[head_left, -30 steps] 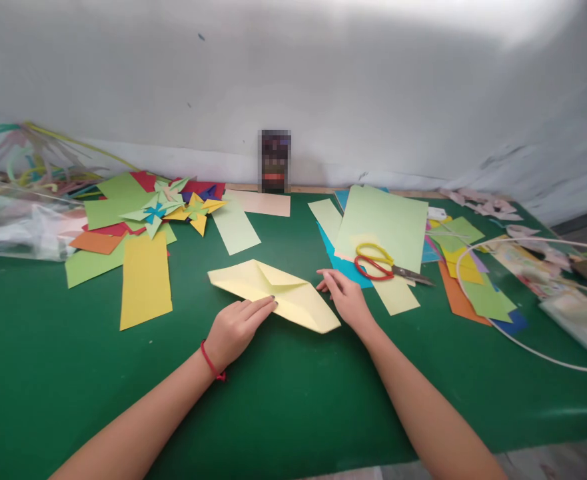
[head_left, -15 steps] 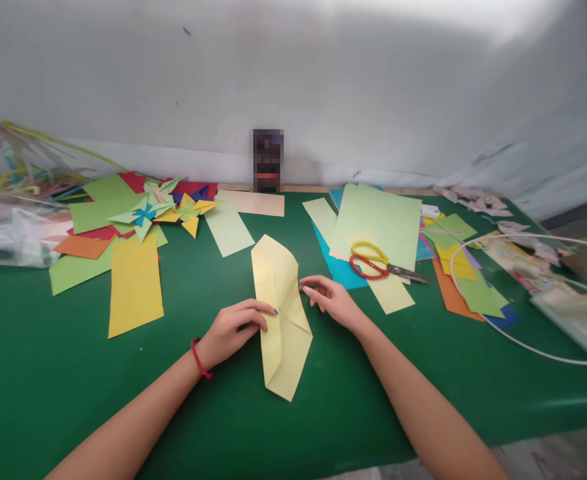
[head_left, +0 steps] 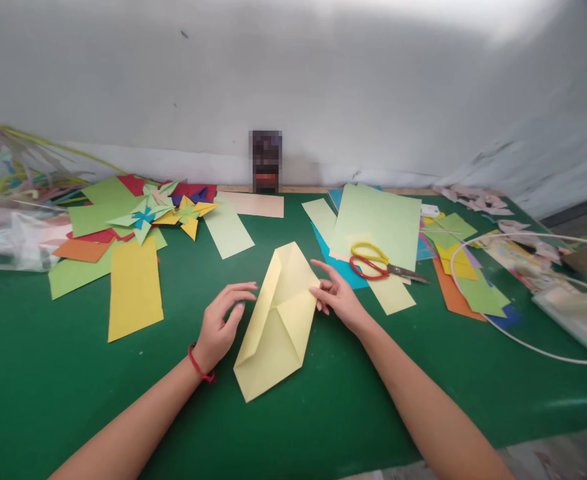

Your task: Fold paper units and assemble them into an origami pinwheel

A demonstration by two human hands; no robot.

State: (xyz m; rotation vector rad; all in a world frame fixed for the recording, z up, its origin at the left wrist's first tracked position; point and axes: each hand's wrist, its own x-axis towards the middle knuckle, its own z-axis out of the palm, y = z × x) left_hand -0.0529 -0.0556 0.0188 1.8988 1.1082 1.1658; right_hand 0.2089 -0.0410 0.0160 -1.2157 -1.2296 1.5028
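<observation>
The folded pale-yellow paper point(head_left: 286, 293) lies on the green worktop point(head_left: 213, 433), centrally between the two hands, slanting away to the right, creases visible. The right hand point(head_left: 342, 303) grasps its right edge between thumb and fingers, with the index finger extended. The left hand point(head_left: 219, 328) is released, fingers loosely curved just beside the left edge; contact cannot be confirmed. Scissors point(head_left: 394, 269) with one yellow and one red handle rest beyond the right hand, partly over a pale-green sheet point(head_left: 380, 213). A deep-yellow sheet point(head_left: 136, 287) lies left of the left hand.
</observation>
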